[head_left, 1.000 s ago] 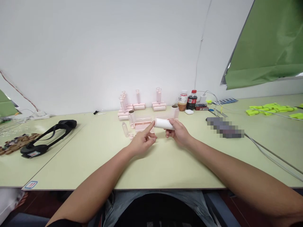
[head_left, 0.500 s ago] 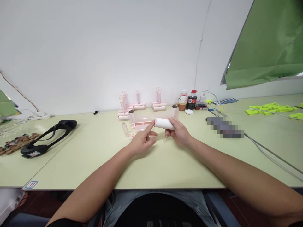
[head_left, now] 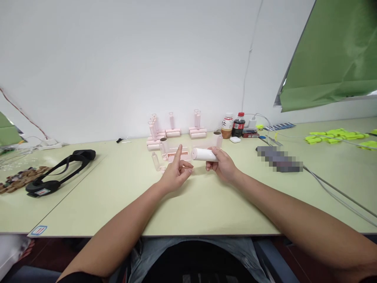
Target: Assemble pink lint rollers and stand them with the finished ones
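Observation:
A white roll (head_left: 203, 154) with a pale pink end cap lies nearly level in the grasp of my right hand (head_left: 221, 164), its capped end facing left. Just left of that cap is my left hand (head_left: 176, 173), index finger stretched up and the other fingers loosely bent, holding nothing. Behind my left hand rests a pink roller frame (head_left: 173, 156), partly hidden by it. A small clear pink handle piece (head_left: 156, 161) lies to its left. One cardboard-cored roll (head_left: 163, 145) stands behind, and another (head_left: 217, 138) stands behind my right hand.
Several pink rollers with upright handles (head_left: 171, 120) stand near the wall. Two bottles (head_left: 238, 125) are right of them. A black headset (head_left: 60, 173) lies at left, a blurred dark device (head_left: 278, 159) at right, and yellow-green pieces (head_left: 335, 135) beyond it.
My left index finger has come off the roll's end cap and moved left, now pointing up. My right hand still holds the roll in almost the same place.

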{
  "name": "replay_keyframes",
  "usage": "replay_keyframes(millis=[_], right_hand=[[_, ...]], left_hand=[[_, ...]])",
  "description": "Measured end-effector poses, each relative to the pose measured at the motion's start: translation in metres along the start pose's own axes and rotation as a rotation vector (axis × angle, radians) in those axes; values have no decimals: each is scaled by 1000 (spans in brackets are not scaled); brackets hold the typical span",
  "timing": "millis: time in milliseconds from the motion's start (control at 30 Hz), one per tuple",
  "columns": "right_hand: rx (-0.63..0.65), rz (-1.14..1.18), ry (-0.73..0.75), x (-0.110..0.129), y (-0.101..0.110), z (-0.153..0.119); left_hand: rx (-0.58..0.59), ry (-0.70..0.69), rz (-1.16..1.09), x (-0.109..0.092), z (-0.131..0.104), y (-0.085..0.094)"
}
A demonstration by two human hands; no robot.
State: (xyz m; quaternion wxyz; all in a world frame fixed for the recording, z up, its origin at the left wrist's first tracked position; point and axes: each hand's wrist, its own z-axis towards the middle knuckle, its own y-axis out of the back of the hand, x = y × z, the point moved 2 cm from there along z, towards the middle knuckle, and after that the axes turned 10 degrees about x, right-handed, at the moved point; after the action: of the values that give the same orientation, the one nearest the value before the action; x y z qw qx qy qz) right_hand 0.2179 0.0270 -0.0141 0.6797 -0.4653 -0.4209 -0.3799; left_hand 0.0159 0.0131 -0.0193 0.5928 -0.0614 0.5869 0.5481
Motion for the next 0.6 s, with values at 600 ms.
replay_keyframes(millis=[600], right_hand=[[17, -18, -1, -4, 4, 2]], left_hand=[[44, 201, 553, -6, 3, 18]])
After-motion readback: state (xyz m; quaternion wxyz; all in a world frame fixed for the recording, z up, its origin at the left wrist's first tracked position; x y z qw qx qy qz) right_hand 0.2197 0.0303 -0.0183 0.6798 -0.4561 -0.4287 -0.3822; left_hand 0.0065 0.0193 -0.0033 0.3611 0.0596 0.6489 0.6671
